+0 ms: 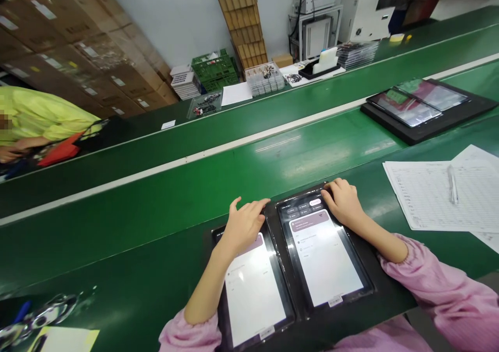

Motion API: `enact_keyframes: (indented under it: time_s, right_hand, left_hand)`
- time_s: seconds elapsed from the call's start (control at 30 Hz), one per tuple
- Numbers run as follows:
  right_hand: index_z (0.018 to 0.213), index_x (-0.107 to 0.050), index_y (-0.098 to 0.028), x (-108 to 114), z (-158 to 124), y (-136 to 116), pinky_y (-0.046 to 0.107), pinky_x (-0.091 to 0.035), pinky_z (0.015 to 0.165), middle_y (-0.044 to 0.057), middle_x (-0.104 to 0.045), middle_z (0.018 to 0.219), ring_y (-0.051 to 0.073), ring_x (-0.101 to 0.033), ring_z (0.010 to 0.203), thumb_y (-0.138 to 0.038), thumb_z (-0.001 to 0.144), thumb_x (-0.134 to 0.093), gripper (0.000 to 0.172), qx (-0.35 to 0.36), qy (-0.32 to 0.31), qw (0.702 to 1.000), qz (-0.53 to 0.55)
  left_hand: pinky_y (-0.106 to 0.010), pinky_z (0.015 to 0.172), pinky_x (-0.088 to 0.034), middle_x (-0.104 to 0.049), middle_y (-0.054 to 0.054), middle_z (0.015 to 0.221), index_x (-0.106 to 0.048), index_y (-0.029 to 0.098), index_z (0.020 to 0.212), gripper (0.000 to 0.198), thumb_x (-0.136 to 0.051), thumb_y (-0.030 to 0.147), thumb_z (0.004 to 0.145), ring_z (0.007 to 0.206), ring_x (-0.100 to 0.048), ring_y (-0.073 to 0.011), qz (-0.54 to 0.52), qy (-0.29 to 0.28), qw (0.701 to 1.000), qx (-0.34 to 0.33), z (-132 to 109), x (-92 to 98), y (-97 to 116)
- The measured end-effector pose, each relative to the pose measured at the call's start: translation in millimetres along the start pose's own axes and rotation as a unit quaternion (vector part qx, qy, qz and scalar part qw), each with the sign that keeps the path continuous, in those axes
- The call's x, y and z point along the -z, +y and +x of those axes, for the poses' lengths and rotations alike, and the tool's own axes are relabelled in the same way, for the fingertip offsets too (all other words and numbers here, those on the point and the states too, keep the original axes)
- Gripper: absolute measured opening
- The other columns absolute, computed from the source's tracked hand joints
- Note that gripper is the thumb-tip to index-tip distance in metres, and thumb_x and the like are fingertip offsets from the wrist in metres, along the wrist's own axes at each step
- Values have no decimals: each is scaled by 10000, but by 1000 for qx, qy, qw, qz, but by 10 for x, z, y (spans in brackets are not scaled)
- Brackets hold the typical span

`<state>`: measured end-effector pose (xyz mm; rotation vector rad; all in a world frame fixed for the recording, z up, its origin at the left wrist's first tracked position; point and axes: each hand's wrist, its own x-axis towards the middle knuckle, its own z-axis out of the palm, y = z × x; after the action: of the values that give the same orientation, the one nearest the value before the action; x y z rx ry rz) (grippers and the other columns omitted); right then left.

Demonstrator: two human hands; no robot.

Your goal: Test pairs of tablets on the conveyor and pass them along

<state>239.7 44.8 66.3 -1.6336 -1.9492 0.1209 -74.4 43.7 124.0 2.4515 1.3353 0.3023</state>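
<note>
Two tablets with lit screens lie side by side on a black pad (297,289) in front of me. My left hand (242,226) is over the upper part of the left tablet (257,295), fingers stretched out toward its top right corner, and hides part of its screen. At the top right corner of the right tablet (325,263), my right hand (343,201) has its fingers bent around the edge, with the thumb near the screen's border. Both screens show a white panel with a purple banner. A small label sits at each tablet's lower edge.
Another black pad (413,128) carries two tablets with dark screens on the green conveyor. Printed sheets (432,196) with a pen (452,183) lie at right. Across the belt are a clear tray (265,79), a green crate (214,71) and cartons. At far left a person in yellow works.
</note>
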Motion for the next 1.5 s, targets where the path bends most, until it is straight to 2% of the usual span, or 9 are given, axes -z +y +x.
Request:
enact_keyframes:
  time_s: [0.13,0.27,0.5,0.67,0.8,0.93,1.2,1.37,1.5]
  right_hand:
    - [950,-672,-164,60,-24,-11,464,-428,801,132,-591,895,326,-568,918,-363,1026,-373,367,-12,-46,999,20]
    - [938,-681,-184,90,25,69,460,-472,890,111,-597,917,303,-592,938,-483,987,-421,398,-61,-68,970,227]
    - [1112,-632,-170,14,101,62,492,-499,994,145,-652,1121,325,-610,1111,-735,927,-455,620,-122,-133,754,631]
    - [1083,-680,-182,50,84,117,528,-293,1170,163,-497,1368,343,-417,1333,-740,987,-391,636,-43,-26,896,441]
    - [1082,-737,-248,81,17,110,596,-186,1175,115,-413,1466,349,-317,1371,-561,1063,-320,522,134,-16,978,161]
    - [1056,-763,-302,70,-41,76,636,-184,1142,85,-418,1459,361,-329,1335,-428,1046,-391,393,189,-40,980,54]
    - [1213,-653,-275,164,-31,143,598,-337,1054,135,-458,1341,385,-394,1264,-538,1014,-404,413,124,-79,980,133]
    - [1569,-168,-243,86,-58,143,647,-305,1082,197,-333,1429,457,-320,1321,-704,715,-785,1149,134,-171,963,161]
    - [1558,-153,-253,38,-64,177,666,-296,1089,198,-305,1436,459,-311,1332,-612,713,-822,1136,117,-164,966,162]
  left_hand:
    - [-724,1100,-178,-604,-143,1253,-508,250,1446,631,-77,510,1065,1155,-546,-328,84,-39,996,-17,-66,-60,75]
    - [-744,1071,-216,-581,-173,1275,-481,249,1479,556,-151,428,1069,1212,-503,-348,128,-51,990,-15,-105,-109,98]
    - [-740,1056,-274,-567,-167,1305,-461,254,1499,539,-196,443,1069,1202,-514,-365,152,-59,987,-10,-131,-139,18]
    - [-530,1014,-442,-547,-91,1318,-427,361,1508,482,-273,322,1053,1173,-535,-311,114,-103,988,-7,-85,1,-130]
    - [-452,946,-485,-532,-68,1275,-356,416,1531,549,-307,219,1021,1065,-563,-271,45,-127,991,11,-85,133,-269]
    - [-453,975,-454,-493,-56,1242,-254,451,1555,669,-394,168,965,1067,-543,-256,-17,-142,989,25,-96,154,-325]
    - [-437,1035,-399,-457,-50,1231,-103,432,1584,627,-344,273,1028,1154,-505,-256,-116,-153,980,58,-141,265,-353]
    - [-489,1062,-324,-422,-55,1232,-8,419,1586,1220,-863,339,719,1132,-451,-318,-21,-191,980,56,-149,221,-268]
    - [-480,1067,-281,-447,-40,1160,-52,401,1591,1283,-919,332,647,1112,-456,-315,-5,-180,981,74,-85,178,-220]
